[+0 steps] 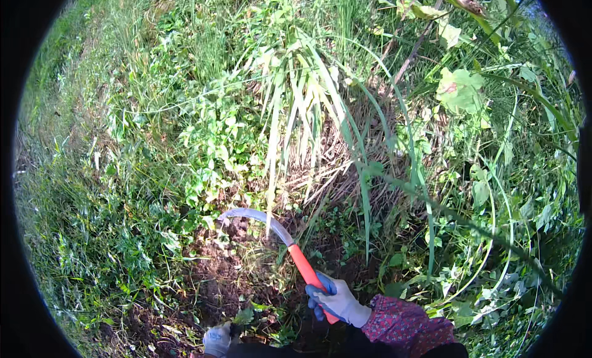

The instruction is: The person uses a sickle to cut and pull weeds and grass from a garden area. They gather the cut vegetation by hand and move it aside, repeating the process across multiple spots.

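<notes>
My right hand [340, 300], in a pale grey glove with blue-coated fingers, grips the orange-red handle of a sickle [303, 264]. Its curved metal blade [253, 214] points left, low over a patch of bare brown soil [222, 270] and small weeds. At the bottom edge, my left hand [217, 340] wears a similar glove and is only partly in view. Its fingers are mostly hidden beside dark clothing, so whether it holds anything is unclear. A clump of long strap-like leaves [300, 85] droops towards the blade from above.
Dry cut-looking stalks [333, 159] lie under the drooping clump. Low leafy weeds [212, 145] and grass [92, 210] cover the ground on the left. On the right, broad leaves [460, 91], thin stems and long arching blades [428, 210] hang close to my right arm.
</notes>
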